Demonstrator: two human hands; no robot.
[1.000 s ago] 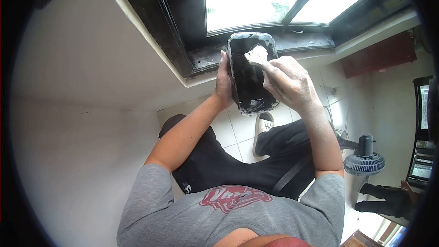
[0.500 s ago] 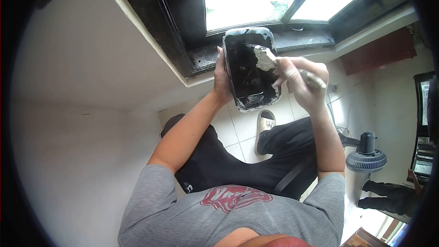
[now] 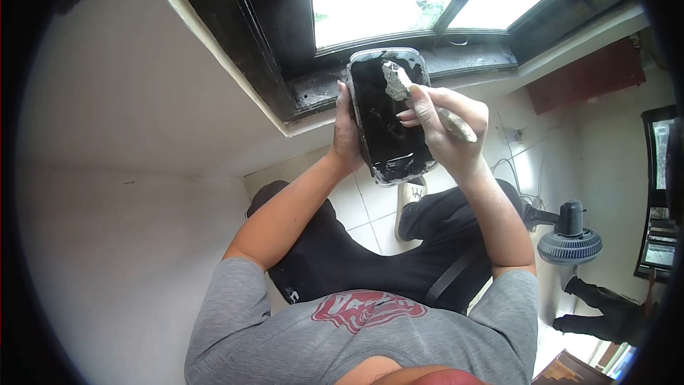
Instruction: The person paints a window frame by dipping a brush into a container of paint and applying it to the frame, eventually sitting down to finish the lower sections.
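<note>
My left hand [image 3: 348,132] grips the left rim of a black rectangular tray [image 3: 385,125] smeared with white putty, held up in front of the window sill. My right hand [image 3: 445,132] is closed on the handle of a putty knife [image 3: 396,80], its white-coated blade resting inside the tray near the far end. My knuckles are dusted with white.
A dark window frame [image 3: 249,43] and sill [image 3: 320,93] lie just beyond the tray, with a white wall [image 3: 107,135] to the left. Below are white floor tiles [image 3: 363,207], a slipper [image 3: 410,192] and a standing fan [image 3: 570,242] at right. Another person's legs [image 3: 591,314] show at far right.
My right hand turned over from palm-down to gripping the knife handle sideways, and the blade shifted along the tray's far end. The tray stayed held in place.
</note>
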